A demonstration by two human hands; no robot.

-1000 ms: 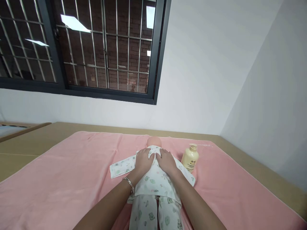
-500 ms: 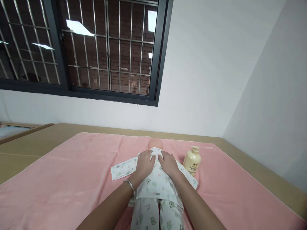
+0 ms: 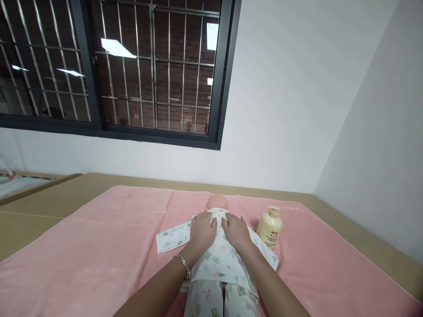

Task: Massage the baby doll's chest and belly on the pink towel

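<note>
A baby doll (image 3: 216, 202) in white pyjamas printed with small green figures lies on a pink towel (image 3: 99, 246), its head pointing away from me. My left hand (image 3: 202, 230) rests flat on the doll's upper body, fingers stretched out. My right hand (image 3: 237, 231) lies flat beside it on the same spot, fingers also spread. A silver bangle (image 3: 183, 266) circles my left wrist. The doll's sleeve (image 3: 172, 236) spreads out to the left. A cream pump bottle (image 3: 270, 227) stands upright just right of the doll, close to my right hand.
The pink towel covers a tan bed surface (image 3: 39, 207) that meets white walls behind and to the right. A dark-framed barred window (image 3: 152, 70) fills the upper left. A wooden rail (image 3: 39, 185) shows at the far left.
My hands stay on the doll's upper body with only small shifts. The view has drifted, so doll and bottle sit slightly lower and further right in the picture.
</note>
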